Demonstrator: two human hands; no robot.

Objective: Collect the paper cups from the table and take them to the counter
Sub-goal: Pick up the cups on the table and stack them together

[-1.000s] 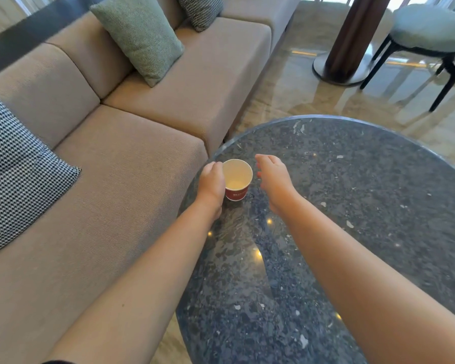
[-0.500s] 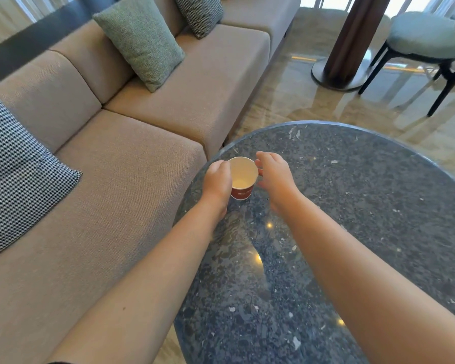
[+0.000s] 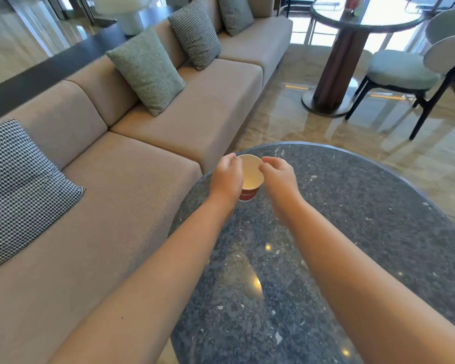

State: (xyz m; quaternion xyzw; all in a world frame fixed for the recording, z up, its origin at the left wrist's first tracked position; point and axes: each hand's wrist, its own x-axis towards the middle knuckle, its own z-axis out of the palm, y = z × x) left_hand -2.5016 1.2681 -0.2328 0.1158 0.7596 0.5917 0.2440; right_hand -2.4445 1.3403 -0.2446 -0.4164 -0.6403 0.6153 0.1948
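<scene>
A red paper cup (image 3: 250, 174) with a cream inside stands near the left edge of the dark speckled round table (image 3: 352, 232). My left hand (image 3: 227, 177) wraps the cup's left side. My right hand (image 3: 279, 174) closes on its right rim, fingertips at the lip. Both hands hide most of the red wall; only a strip with white lettering shows at the bottom. I cannot tell whether the cup is off the tabletop.
A long beige sofa (image 3: 142, 158) with several cushions runs along the left, close to the table's edge. Beyond, a second round table (image 3: 363, 11) on a brown pedestal and a grey chair (image 3: 405, 72) stand on glossy stone floor.
My right hand has moved in from beside the cup and closed on its rim; my left hand has tightened on the other side. The view has tilted up, showing more of the room.
</scene>
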